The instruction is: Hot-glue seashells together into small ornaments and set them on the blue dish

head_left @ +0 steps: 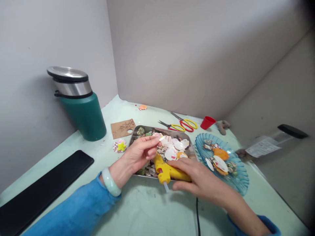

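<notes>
My left hand (140,153) hovers over a metal tray (137,131) full of seashells and pinches a small pale shell (161,138) between thumb and fingers. A pale green bangle sits on that wrist. My right hand (200,181) is closed round the handle of a yellow hot glue gun (165,170), whose nozzle points toward the left hand at the tray's front edge. A black cord (197,216) runs from the gun toward me.
A blue glass dish (240,182) with shells stands right of the tray. Two scissors (182,125), a red cup (207,122), a brown card (122,128), a green steel-lidded flask (81,105) and a black pad (41,186) lie around on the pale green tabletop.
</notes>
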